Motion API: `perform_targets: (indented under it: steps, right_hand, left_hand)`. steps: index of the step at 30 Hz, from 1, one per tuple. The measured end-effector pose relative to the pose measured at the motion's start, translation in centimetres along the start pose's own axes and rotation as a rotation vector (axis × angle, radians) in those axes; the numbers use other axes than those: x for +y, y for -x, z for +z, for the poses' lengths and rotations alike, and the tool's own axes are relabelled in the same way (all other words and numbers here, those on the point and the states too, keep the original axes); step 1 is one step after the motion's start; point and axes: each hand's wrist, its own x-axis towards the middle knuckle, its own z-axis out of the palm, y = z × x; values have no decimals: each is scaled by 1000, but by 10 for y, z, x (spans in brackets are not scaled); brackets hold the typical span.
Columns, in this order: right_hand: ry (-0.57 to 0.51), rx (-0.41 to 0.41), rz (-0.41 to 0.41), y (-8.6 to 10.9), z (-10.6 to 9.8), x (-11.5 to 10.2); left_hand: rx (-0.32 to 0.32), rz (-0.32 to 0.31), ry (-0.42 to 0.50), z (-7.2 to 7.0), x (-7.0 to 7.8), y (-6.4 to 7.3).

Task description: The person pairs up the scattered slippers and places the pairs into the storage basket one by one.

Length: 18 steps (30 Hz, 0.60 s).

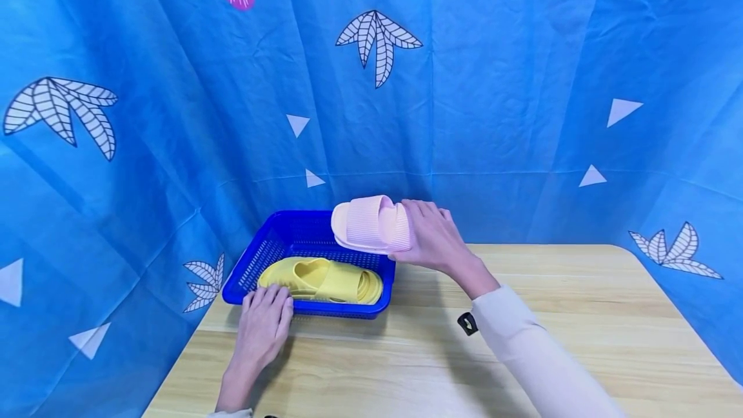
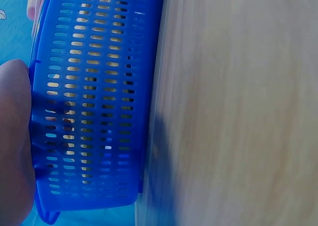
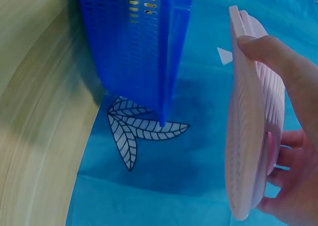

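Pink slippers (image 1: pixel 367 223) with ribbed straps, apparently a pair nested together, are held up over the right end of a blue plastic basket (image 1: pixel 348 309). My right hand (image 1: pixel 432 237) grips them by their right end. In the right wrist view the thumb presses the sole of the pink slippers (image 3: pixel 244 121), and the other fingers curl round the strap side. Inside the basket lie yellow slippers (image 1: pixel 336 281), seemingly also nested. Over the basket's near left rim my left hand (image 1: pixel 264 324) hooks its fingers, close to the yellow slippers; its fingertips are partly hidden.
The basket stands at the back left of a light wooden table (image 1: pixel 551 315). Behind and beside the table hangs a blue patterned curtain (image 1: pixel 493 115). A small black buckle-like piece (image 1: pixel 467 324) sits by the right sleeve.
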Motion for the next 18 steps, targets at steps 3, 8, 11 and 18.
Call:
perform_targets:
  steps: [3,8,11,18]
  right_hand:
    - [-1,-9,-2,-5,3,-3]
    - [2,-16,-6,-13,8,-10]
    - [3,-22,-7,-18,12,-14]
    - [-10,-87,25,-31,21,-25]
  left_hand:
    - [2,0,2,0,0,0]
    - [-6,-3,-2,-1,1,0]
    - [-9,-8,-5,-3,3,0]
    - [-23,-22,-8,-6,5,2]
